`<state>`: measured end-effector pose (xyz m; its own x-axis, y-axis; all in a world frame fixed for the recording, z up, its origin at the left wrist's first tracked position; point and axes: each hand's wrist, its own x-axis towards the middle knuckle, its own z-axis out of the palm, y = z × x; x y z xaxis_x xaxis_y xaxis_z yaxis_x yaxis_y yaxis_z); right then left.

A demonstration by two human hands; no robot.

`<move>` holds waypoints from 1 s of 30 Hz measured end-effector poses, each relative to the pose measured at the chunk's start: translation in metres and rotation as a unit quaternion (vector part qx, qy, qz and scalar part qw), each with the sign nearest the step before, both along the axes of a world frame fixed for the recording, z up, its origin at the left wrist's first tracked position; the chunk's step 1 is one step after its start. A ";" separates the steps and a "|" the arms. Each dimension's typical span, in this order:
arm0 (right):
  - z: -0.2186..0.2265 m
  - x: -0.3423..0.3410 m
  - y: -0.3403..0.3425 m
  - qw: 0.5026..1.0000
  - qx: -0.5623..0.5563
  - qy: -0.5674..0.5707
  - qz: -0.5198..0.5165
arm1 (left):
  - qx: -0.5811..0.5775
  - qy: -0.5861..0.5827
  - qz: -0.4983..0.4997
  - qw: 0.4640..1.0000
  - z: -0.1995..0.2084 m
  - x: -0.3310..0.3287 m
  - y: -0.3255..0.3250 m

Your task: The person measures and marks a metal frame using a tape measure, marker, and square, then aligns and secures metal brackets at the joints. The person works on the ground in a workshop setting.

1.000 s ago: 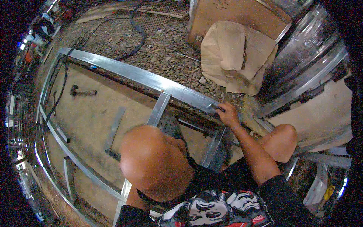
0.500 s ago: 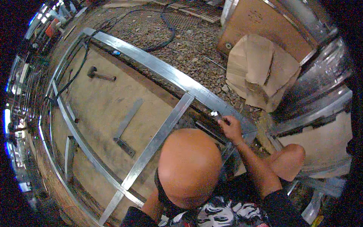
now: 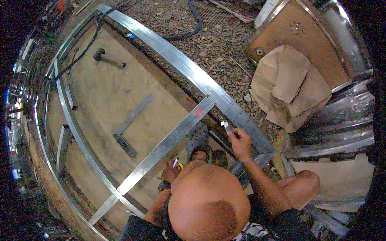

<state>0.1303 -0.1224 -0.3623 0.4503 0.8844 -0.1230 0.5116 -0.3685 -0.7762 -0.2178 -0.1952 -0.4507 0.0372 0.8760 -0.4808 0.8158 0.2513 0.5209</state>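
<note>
My left hand [image 3: 170, 172], with a dark watch on the wrist, is low beside my bare knee. Its fingers close round a white pen-like stick [image 3: 175, 162], and a small yellow piece [image 3: 180, 165] shows against it. My right hand [image 3: 241, 144] pinches a small grey object [image 3: 228, 127] with a bright white end, just inside the corner of a silver metal frame [image 3: 183, 60]. What kind of object it is cannot be made out. A flat crossbar [image 3: 161, 148] of that frame runs between my hands, with a reddish spot near its far end.
On the tan board [image 3: 100, 132] inside the frame lie a hammer [image 3: 110, 59] and a metal square [image 3: 130, 122]. A black cable [image 3: 94, 36] crosses the far left corner. Gravel [image 3: 225, 52], torn cardboard [image 3: 287, 86] and a brown panel [image 3: 303, 36] are beyond the frame.
My left hand has come into sight beside the knee, holding the white stick. In my right hand the small grey object shows more clearly. The view has shifted, uncovering my shoe.
</note>
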 end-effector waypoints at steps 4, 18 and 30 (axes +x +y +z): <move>-0.014 -0.006 0.004 0.995 -0.046 0.076 -0.037 | 0.086 0.110 -0.076 0.987 0.028 0.005 0.002; 0.023 -0.061 0.011 0.995 0.076 -0.042 0.056 | -0.059 -0.454 0.075 0.886 0.101 0.128 0.146; 0.055 -0.071 0.023 0.973 0.055 -0.112 0.194 | -0.007 -0.430 0.052 0.901 0.137 0.130 0.146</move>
